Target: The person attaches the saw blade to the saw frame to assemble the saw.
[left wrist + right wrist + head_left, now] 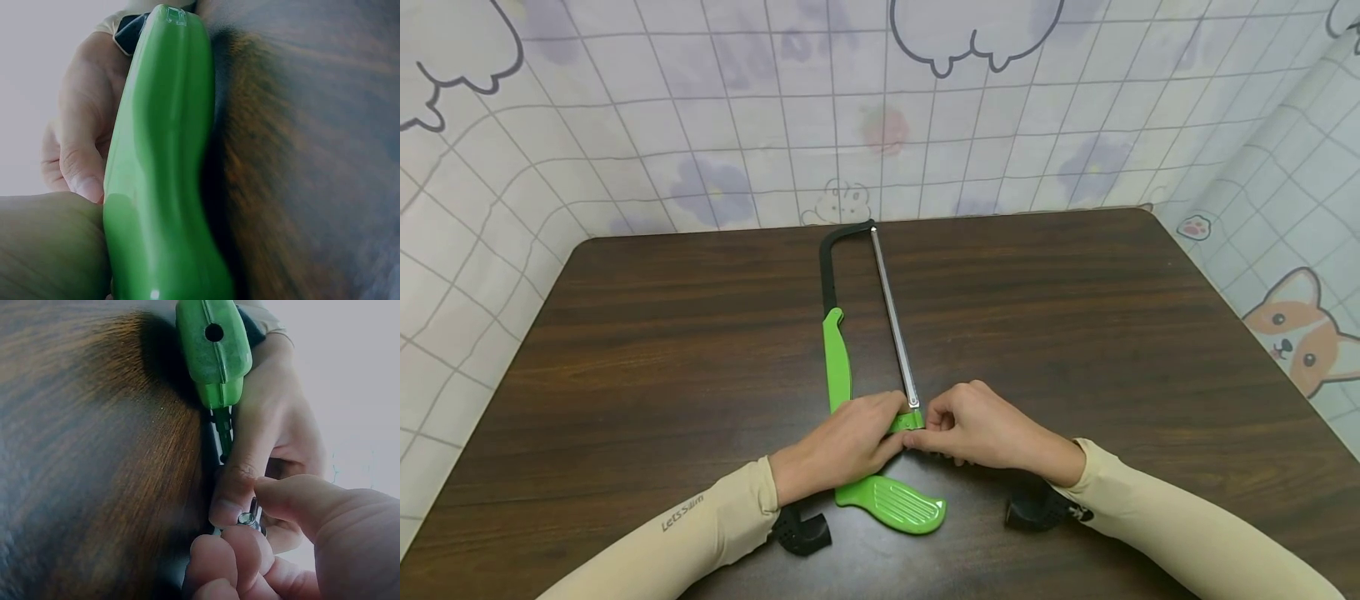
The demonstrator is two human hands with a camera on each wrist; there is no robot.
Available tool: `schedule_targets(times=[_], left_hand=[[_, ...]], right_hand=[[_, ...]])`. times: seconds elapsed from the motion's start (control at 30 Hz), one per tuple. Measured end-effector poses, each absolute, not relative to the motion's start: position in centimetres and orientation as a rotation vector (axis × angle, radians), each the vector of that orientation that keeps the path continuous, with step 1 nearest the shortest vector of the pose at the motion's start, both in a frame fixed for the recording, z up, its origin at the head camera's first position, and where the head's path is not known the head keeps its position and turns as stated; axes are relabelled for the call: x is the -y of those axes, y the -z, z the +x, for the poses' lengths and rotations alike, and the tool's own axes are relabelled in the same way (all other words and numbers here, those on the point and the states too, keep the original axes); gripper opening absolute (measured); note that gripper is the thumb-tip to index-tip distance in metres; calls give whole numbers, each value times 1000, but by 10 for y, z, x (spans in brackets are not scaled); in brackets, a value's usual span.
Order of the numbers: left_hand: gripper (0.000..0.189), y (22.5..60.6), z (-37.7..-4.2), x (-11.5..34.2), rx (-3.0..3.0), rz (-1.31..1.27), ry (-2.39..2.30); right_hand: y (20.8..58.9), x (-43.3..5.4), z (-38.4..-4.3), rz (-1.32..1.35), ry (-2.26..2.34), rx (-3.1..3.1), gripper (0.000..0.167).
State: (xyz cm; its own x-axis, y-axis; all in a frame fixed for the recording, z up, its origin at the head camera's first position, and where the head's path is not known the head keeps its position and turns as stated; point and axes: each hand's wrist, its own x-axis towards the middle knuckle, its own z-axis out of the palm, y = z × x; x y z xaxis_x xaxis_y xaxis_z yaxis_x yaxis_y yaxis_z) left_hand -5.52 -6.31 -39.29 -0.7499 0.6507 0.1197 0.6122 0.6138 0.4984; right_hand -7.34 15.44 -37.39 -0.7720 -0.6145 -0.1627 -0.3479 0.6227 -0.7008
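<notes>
Hacksaw (850, 367) in green and black lay flat down the middle of a dark wooden tabletop (625, 333), its black frame end reaching almost to the far edge and its ribbed green handle (895, 502) pointing toward the near edge. A person in beige sleeves worked at the junction where the silver blade (895, 321) met the handle. From the head camera, the left hand (842, 446) lay curled over the green body of the saw just above the grip, fingers wrapped across it and pinning it to the wood. The right hand (981, 429) sat just beside it, touching it at the fingertips, with thumb and forefinger closed in a pinch on a small metal nut (247, 519) at the near end of the blade. The right wrist camera showed this from close up: the fingertips (240, 547) bunched round the shiny fitting, with the left thumb pressed against the saw just next to it and the green handle end, pierced by a round hole, lying above. The left wrist camera looked along the glossy green handle (165, 162), with the right hand's fingers visible beyond it and the wood grain blurred on the other side. A patterned sheet (700, 125) with cartoon animals hung behind the far edge and along the right edge.
</notes>
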Motion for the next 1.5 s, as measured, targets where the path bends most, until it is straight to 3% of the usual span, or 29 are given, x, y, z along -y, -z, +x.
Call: schedule_targets(times=[1.5], left_hand=[[15, 394, -56, 64, -2778, 1101, -803]], right_hand=[[375, -156, -77, -669, 1011, -2289, 47]])
